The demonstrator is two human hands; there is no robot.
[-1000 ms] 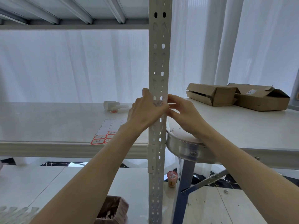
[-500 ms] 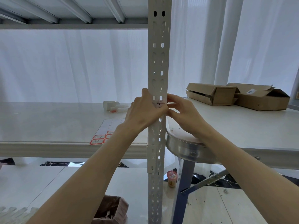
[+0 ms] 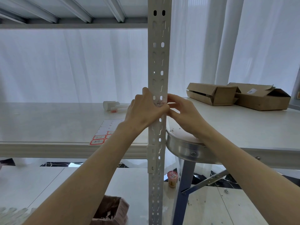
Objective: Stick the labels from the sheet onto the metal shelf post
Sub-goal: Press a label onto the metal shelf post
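Note:
The white perforated metal shelf post (image 3: pixel 158 62) stands upright in the middle of the view. A small label (image 3: pixel 159 103) with red edging and a handwritten mark lies on its front face at hand height. My left hand (image 3: pixel 145 111) wraps round the post from the left, with the thumb just below the label. My right hand (image 3: pixel 183 111) is at the post's right edge, fingertips pinching the label's right side. The label sheet (image 3: pixel 105 129) lies on the shelf behind my left arm, with a few red-bordered labels (image 3: pixel 99 139) at its near end.
A white bottle (image 3: pixel 112 106) lies on the shelf board (image 3: pixel 48 127). Two cardboard boxes (image 3: pixel 212 95) (image 3: pixel 263 99) sit on the table at right. A round metal-rimmed stool (image 3: pixel 186 150) stands against the post. Below are a small cup (image 3: pixel 172 178) and a brown bin (image 3: pixel 110 210).
Both hands stay at the same spot on the post around the label; only a slight shift of the fingers shows.

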